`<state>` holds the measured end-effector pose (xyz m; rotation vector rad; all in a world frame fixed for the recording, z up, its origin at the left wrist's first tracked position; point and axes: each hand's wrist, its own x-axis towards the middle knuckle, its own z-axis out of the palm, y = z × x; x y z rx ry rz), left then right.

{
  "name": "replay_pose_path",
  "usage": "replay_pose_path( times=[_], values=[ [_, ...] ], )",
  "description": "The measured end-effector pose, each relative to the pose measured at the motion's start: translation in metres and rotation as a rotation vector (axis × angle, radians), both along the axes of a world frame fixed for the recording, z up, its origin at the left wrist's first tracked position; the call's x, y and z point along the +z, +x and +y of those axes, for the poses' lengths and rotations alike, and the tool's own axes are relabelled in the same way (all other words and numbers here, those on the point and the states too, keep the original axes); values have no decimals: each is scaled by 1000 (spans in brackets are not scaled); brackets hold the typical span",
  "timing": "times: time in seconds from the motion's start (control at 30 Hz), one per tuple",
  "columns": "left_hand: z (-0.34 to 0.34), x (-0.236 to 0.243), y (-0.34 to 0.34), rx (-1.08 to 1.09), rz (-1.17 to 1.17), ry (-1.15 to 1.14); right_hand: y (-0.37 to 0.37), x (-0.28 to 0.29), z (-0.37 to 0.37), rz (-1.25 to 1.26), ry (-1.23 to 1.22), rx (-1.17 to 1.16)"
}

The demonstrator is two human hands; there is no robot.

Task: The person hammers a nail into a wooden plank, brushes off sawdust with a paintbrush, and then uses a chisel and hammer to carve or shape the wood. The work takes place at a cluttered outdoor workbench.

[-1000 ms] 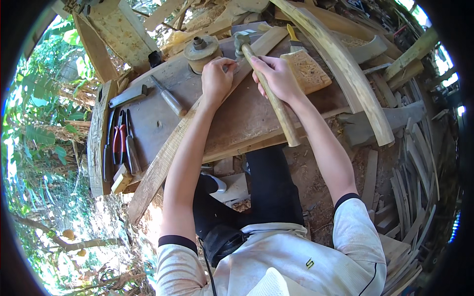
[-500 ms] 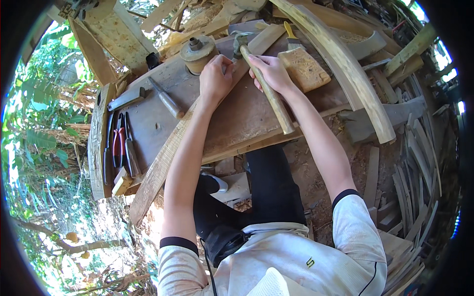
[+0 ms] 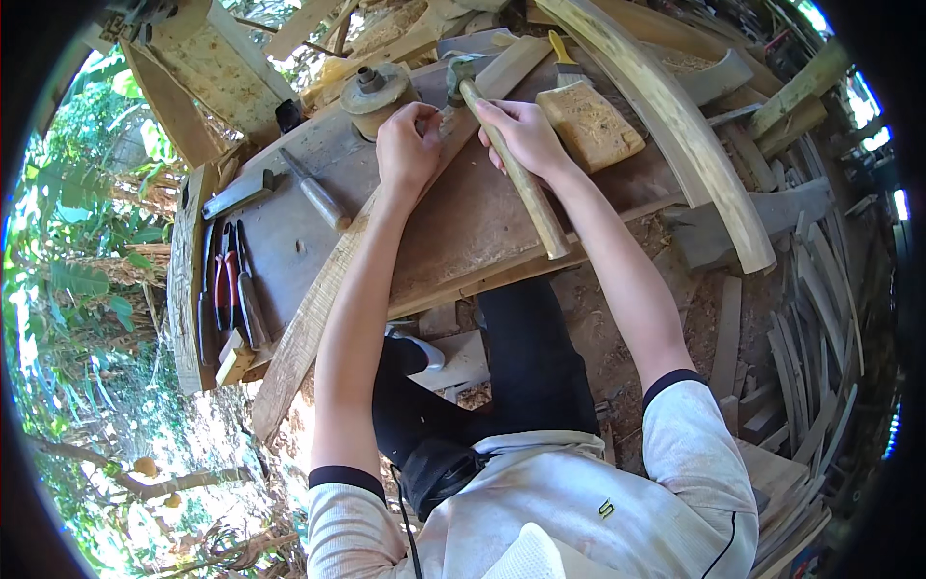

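Grasping the hammer (image 3: 525, 191) by its smooth, round wooden handle in the right hand (image 3: 529, 137) at upper centre, with the metal head (image 3: 461, 77) beyond the fingers toward upper left and the long axis slanting to lower right, crosswise to the flat, grainy plank (image 3: 342, 265). Curling the left hand (image 3: 407, 150) near the plank, just below the drum-shaped block (image 3: 371, 99), possibly pinching something too hidden to tell.

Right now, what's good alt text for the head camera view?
A person's right hand grips a hammer, its head near their curled left hand, with a long board lying across a workbench. Red-handled pliers lie to the left, a wooden block to the right.
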<state>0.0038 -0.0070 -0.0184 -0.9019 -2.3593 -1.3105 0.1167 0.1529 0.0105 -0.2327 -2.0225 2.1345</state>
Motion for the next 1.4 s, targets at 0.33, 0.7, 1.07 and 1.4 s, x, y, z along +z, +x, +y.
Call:
replay_pose_path(
  times=[0.33,0.7,1.07,1.4],
  values=[
    [0,0,0,-17,77,-22,-3,-5,2,-10,11,26],
    [-1,0,1,-16,92,-49,-3,-4,0,6,7,18],
    [1,3,2,-34,129,-24,13,13,-3,69,-5,-15],
    [-1,5,4,-60,134,-20,25,35,-13,44,63,86]
  ],
)
